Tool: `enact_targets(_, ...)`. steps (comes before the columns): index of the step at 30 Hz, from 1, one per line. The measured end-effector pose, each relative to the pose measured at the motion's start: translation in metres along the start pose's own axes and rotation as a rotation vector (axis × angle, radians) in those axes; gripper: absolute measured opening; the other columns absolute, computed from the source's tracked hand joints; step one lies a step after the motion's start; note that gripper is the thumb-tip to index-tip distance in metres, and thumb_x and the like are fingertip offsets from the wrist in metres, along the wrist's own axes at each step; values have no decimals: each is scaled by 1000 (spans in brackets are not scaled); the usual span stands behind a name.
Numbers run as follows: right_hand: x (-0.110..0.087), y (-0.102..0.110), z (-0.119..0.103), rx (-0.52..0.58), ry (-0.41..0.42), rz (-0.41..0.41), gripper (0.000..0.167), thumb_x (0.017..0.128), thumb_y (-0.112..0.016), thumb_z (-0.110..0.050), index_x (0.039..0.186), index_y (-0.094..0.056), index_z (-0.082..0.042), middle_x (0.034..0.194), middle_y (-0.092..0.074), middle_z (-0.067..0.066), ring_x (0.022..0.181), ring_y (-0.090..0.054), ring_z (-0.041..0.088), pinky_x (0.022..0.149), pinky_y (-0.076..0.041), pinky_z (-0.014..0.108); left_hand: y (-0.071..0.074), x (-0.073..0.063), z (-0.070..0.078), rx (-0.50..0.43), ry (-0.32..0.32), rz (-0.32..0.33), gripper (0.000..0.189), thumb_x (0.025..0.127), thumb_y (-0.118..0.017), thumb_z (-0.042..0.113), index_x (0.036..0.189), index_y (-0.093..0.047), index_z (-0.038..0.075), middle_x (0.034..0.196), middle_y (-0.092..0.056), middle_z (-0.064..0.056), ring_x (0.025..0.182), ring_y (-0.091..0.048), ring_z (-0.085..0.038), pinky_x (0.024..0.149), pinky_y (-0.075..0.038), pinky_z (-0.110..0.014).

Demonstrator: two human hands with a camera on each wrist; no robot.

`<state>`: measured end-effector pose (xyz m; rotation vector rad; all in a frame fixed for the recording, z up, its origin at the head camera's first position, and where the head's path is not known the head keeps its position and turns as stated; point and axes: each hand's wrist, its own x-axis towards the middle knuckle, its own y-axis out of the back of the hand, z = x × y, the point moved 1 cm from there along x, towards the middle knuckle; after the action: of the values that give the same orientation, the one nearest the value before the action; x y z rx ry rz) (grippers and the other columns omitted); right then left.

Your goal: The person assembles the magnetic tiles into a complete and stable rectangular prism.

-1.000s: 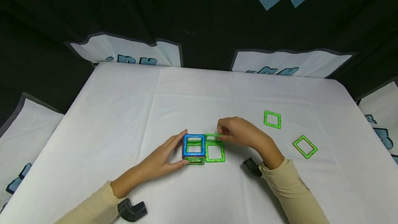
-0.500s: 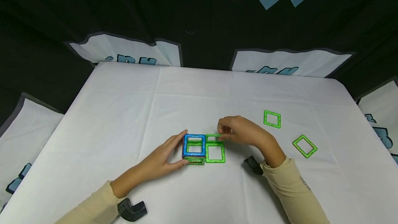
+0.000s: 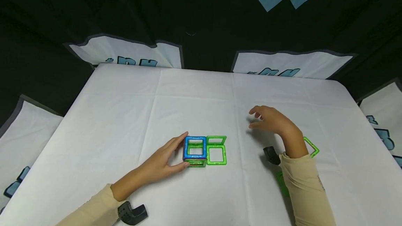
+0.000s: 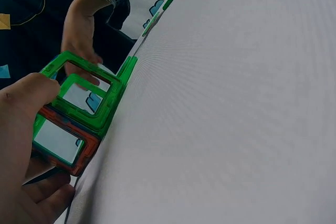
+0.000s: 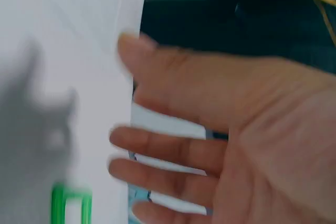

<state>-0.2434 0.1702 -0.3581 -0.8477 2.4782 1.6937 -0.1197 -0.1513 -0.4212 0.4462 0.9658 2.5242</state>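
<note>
My left hand (image 3: 160,165) holds a small cube of magnetic tiles (image 3: 195,148) between thumb and fingers, on the white table. Its top tile is blue, its front green; a red tile (image 4: 86,156) shows on its side in the left wrist view. Against the cube's right side lies a flat green square tile (image 3: 224,155), with another green tile (image 3: 216,136) standing along its back edge. To the right, my right hand (image 3: 273,119) hovers over the table, fingers apart and holding nothing. A loose green tile (image 5: 79,195) shows blurred at the bottom of the right wrist view.
A green tile (image 3: 315,152) lies at the right, partly behind my right wrist. Another green piece (image 3: 281,184) peeks out beside the right sleeve (image 3: 309,191). Black cloth (image 3: 201,13) hangs beyond the table's far edge.
My right hand has let go of the standing green tile and moved right and away from me, now covering a loose tile's spot. My left hand stays on the cube.
</note>
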Motion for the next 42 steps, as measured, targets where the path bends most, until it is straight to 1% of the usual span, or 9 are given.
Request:
enact_targets(4,-1,4,26,-90,-163,15,59,81,-67,-22,130,-44,0,126,-43,29,114,-43,45,88,-40,56,0,0,-1,-1,-16,24,80,81,-69,25,144,-23,8,133,-45,-4,118,-48,-14,98,-40,-41)
enact_targets(7,-2,4,40,-160,-246,3,68,78,-70,-21,134,-39,1,131,-36,31,117,-37,50,91,-37,61,0,0,-1,-5,-19,34,80,81,-69,24,144,-24,8,133,-46,-4,117,-49,-14,98,-41,-41)
enact_targets(10,-1,3,51,-183,-274,-18,68,76,-71,-19,133,-39,2,130,-38,30,114,-40,47,90,-37,61,0,1,-1,-8,-13,36,80,81,-69,24,144,-23,8,133,-46,-4,118,-49,-14,98,-40,-41)
enact_targets(16,3,3,55,-144,-248,-38,59,77,-71,-16,126,-47,4,122,-45,30,104,-47,40,85,-43,53,0,1,-2,-5,-14,53,80,80,-70,23,144,-23,7,132,-47,-5,118,-49,-16,98,-40,-42)
enact_targets(19,4,3,54,-129,-221,-40,60,77,-71,-19,127,-47,4,123,-44,30,106,-47,41,87,-43,54,0,1,-3,-5,-16,59,80,80,-69,22,144,-23,7,132,-46,-6,118,-48,-17,98,-40,-42)
enact_targets(23,4,2,45,-95,-121,0,60,78,-71,-24,127,-48,3,122,-46,29,106,-48,39,88,-43,53,0,1,-4,-13,-19,58,80,81,-69,21,144,-23,6,132,-47,-6,118,-48,-17,98,-40,-41)
enact_targets(29,-5,4,1,-43,52,47,57,76,-72,-25,124,-52,-3,115,-51,19,98,-50,30,83,-44,46,0,1,-4,-26,-15,54,80,80,-70,21,144,-23,6,131,-46,-7,118,-48,-17,98,-40,-40)
enact_targets(36,-24,-9,-62,-147,226,70,53,73,-75,-27,121,-57,-12,109,-55,7,94,-53,22,82,-47,40,0,1,-3,-37,5,40,80,81,-69,22,144,-23,7,132,-46,-7,119,-48,-17,99,-40,-41)
enact_targets(42,-32,-23,-88,-241,320,81,54,70,-77,-30,117,-59,-12,104,-55,3,89,-51,17,79,-46,34,1,1,-2,-44,12,34,80,81,-69,23,144,-22,8,132,-46,-7,119,-47,-16,99,-40,-42)
